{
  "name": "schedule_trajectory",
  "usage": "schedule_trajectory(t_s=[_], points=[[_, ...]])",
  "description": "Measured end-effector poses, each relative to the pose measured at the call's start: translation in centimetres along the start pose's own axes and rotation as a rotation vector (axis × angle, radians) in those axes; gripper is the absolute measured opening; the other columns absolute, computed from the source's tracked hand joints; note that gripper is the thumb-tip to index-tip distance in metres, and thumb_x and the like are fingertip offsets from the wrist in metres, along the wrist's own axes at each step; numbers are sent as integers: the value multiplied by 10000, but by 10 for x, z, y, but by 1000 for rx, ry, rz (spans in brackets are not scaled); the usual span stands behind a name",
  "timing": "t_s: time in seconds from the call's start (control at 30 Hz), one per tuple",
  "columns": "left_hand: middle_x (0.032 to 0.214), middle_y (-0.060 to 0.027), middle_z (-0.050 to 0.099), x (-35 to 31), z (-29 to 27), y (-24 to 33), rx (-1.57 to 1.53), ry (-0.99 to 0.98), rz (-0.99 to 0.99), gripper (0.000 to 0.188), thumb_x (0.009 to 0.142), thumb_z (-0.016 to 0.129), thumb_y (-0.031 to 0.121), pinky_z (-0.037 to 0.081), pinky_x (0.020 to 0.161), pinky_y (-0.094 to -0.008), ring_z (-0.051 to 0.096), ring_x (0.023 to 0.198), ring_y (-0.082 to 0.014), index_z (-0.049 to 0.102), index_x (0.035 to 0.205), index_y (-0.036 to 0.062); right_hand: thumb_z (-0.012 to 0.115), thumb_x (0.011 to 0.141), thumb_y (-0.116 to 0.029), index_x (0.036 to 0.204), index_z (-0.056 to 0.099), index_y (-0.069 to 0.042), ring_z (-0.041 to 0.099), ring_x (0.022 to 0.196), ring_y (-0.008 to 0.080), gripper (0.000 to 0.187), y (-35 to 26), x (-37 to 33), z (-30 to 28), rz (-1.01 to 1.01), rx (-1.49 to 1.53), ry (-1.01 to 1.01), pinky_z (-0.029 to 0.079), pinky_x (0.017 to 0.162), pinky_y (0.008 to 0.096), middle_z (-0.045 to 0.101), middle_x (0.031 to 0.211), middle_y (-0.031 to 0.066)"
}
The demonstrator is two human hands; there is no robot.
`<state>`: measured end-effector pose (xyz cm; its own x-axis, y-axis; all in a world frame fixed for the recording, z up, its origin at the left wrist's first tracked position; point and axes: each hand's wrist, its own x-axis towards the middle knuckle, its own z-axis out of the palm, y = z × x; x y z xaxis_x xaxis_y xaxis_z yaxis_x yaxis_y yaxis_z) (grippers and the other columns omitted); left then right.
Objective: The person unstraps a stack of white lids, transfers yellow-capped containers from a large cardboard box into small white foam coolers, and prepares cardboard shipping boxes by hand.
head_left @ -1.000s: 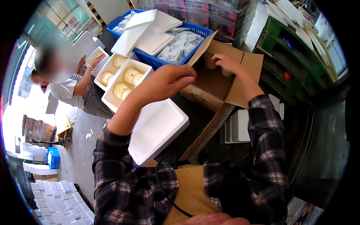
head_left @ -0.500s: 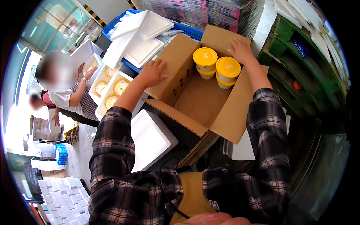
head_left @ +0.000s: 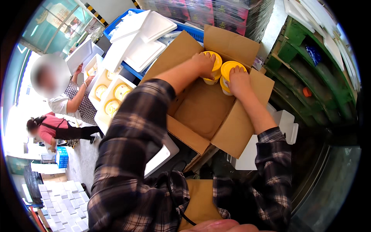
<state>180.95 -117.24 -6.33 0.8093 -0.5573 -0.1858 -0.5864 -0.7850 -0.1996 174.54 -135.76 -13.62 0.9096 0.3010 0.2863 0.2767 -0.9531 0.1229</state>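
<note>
An open cardboard box stands in front of me with its flaps spread. Two stacks of white tubs with yellow lids are in its far end. My left hand is closed on the upper tub of the left stack, fingers over the lid and side. On the right stack, my right hand grips the upper tub, fingertips curled on its lid. Both hands partly hide the tubs beneath. Bare cardboard shows on the box floor nearer me.
Left of the box are white foam boxes holding more yellow-lidded tubs. Foam lids lie across a blue crate. Green pallets stand at right, wrapped cartons behind. Two people are at far left.
Both hands have moved from the box flaps onto the tubs: the left inward over the box, the right down to its stack. At far left, the person in pink has shifted into fuller view.
</note>
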Motion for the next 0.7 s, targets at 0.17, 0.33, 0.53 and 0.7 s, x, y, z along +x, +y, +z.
schedule_trajectory(t_s=[0.17,0.33,0.53,0.7], points=[[1163,-223,629,36,87,2,2,331,-21,603,904,593,458,484,927,-462,627,1016,-405,531,1237,-41,591,911,-347,827,654,-15,648,702,357,348,9,-5,9,207,280,109,508,653,473,666,786,161],[925,-125,707,-21,39,-44,-612,282,-145,411,968,469,409,498,806,-449,657,937,-326,695,885,75,582,919,-415,734,633,-41,593,650,364,421,15,-23,-41,437,705,298,440,594,460,608,683,178],[665,-23,569,-249,-12,-112,-1286,836,-271,433,984,557,423,384,522,-252,479,588,-71,721,939,24,608,967,-220,1181,631,76,670,909,167,366,-19,-108,-139,542,1768,478,537,823,306,684,1085,106],[785,-1,652,-433,15,-145,-1420,606,-459,413,988,557,385,485,654,-236,591,690,-70,692,921,0,597,939,-206,1027,697,49,676,835,159,287,-132,-177,-166,531,1854,139,532,787,292,711,967,110]])
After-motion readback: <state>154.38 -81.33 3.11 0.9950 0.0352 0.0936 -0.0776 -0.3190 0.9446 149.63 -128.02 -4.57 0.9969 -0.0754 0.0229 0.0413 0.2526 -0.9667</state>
